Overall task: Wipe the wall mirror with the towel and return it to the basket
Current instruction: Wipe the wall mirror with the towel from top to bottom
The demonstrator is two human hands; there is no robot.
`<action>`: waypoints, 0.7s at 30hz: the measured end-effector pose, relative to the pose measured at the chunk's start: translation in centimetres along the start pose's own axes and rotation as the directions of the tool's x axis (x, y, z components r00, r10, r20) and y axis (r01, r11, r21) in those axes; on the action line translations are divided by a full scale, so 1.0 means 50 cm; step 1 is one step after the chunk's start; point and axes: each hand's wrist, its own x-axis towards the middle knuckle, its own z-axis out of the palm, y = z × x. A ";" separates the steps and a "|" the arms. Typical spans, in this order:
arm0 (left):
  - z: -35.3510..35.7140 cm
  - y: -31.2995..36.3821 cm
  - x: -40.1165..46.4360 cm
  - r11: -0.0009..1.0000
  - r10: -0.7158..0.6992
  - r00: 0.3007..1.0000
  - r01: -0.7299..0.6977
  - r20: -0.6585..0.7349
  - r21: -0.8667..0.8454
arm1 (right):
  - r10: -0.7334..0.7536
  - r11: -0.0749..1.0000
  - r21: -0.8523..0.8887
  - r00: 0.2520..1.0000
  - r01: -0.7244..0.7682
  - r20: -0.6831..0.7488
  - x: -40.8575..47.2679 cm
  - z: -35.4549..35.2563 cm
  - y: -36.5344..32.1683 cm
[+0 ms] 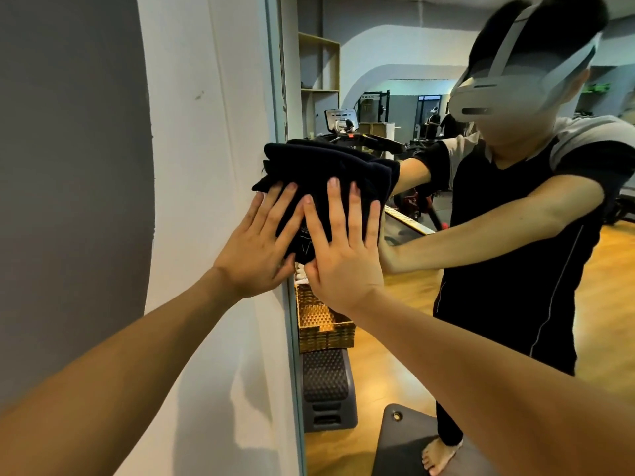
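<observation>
Towel [330, 173] under both flat hands — left [256, 250], right [338, 250].

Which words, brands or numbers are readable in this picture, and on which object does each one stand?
"ROGUE": on the black rack reflected in the wall mirror.
Pale marking on the dark towel, between the two hands: too faint to read.
Treadmill console screen in the reflection: too small and blurred to read.
</observation>
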 end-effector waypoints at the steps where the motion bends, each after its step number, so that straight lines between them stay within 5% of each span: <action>1: 0.004 0.002 0.000 1.000 -0.002 1.000 0.002 -0.017 -0.014 | -0.004 1.000 0.000 1.000 0.004 -0.014 -0.002 0.000 0.002; 21: 0.082 0.096 -0.111 0.992 -0.011 1.000 0.008 -0.026 -0.128 | -0.039 0.999 -0.025 0.988 0.043 0.148 -0.146 0.041 -0.031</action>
